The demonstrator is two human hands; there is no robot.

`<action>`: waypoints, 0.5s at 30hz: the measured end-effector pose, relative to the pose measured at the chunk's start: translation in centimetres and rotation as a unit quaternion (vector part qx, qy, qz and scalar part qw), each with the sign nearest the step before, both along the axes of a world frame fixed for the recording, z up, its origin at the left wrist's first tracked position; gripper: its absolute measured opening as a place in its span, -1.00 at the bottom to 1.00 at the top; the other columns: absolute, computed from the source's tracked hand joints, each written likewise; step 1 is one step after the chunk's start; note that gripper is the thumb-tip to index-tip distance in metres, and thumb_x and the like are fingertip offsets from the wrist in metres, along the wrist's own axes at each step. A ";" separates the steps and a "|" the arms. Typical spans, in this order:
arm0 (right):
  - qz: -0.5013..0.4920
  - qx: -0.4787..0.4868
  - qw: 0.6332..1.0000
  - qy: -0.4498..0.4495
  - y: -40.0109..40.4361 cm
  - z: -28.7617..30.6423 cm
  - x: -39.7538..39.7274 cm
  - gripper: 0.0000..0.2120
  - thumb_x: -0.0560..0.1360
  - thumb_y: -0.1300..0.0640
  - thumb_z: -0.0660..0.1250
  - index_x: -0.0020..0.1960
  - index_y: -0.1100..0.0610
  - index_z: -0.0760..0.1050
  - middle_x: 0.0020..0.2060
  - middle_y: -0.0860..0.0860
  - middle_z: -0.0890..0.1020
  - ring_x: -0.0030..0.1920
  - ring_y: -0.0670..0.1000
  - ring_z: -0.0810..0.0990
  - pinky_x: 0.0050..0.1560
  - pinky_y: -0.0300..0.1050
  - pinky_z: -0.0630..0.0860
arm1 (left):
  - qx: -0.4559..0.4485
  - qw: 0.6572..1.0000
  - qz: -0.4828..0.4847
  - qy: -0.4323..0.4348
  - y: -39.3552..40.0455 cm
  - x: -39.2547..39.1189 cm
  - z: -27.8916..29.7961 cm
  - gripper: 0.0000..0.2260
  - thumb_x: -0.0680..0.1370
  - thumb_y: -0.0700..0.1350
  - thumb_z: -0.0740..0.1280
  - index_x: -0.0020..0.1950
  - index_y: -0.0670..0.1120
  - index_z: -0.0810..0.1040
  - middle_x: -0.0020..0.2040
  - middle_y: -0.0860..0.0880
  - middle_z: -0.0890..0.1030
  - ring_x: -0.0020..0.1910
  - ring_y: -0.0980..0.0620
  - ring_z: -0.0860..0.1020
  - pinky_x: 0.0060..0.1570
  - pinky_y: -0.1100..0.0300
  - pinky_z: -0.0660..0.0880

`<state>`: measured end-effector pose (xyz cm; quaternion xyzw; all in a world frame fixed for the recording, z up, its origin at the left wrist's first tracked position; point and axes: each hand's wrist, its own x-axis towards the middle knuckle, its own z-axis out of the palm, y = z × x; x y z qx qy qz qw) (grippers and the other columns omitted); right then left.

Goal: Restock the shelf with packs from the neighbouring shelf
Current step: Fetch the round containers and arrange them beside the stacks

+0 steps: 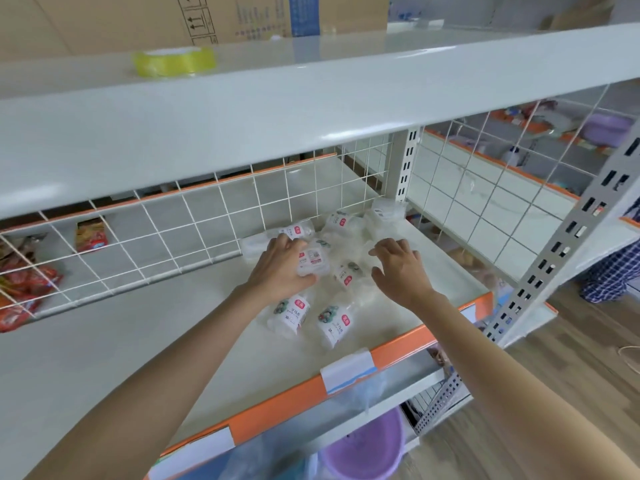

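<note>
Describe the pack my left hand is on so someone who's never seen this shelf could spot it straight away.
On the white shelf with the orange front strip, clear packs lie heaped near the wire mesh divider. The left hand grips one pack at the heap's left side. Unlike its neighbours, it faces up showing a printed code patch.

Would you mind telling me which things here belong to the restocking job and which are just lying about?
Part of the job:
- clear packs on the white shelf
- left hand gripping one pack
- right hand open over the pile

Just lying about:
- yellow tape roll
- cardboard box
- purple basin
- red snack bags
</note>
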<state>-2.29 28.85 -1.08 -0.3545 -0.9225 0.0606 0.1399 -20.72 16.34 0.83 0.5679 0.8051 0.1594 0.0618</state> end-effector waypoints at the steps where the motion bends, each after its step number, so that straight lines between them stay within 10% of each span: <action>1: 0.004 0.001 1.000 -0.007 0.0 -0.1 0.3 -0.64 0.52 0.15 0.20 0.32 0.11 0.39 0.30 0.00 0.37 0.27 0.08 0.26 0.18 -0.05 0.24 | -0.017 1.000 -0.002 0.004 0.3 0.1 -0.1 -0.38 0.44 0.08 0.37 0.42 -0.04 0.23 0.21 -0.10 0.31 0.28 -0.08 0.25 0.21 0.08 0.30; 15: 0.025 -0.008 0.995 0.100 -1.1 0.8 1.1 -0.53 0.41 0.30 0.31 0.31 0.29 0.37 0.06 0.21 0.49 0.11 0.21 0.43 0.11 0.02 0.43 | 0.021 1.000 0.008 0.009 -1.1 -0.2 -0.3 -0.40 0.40 -0.02 0.42 0.38 -0.03 0.26 0.18 -0.06 0.33 0.22 -0.03 0.28 0.14 0.13 0.32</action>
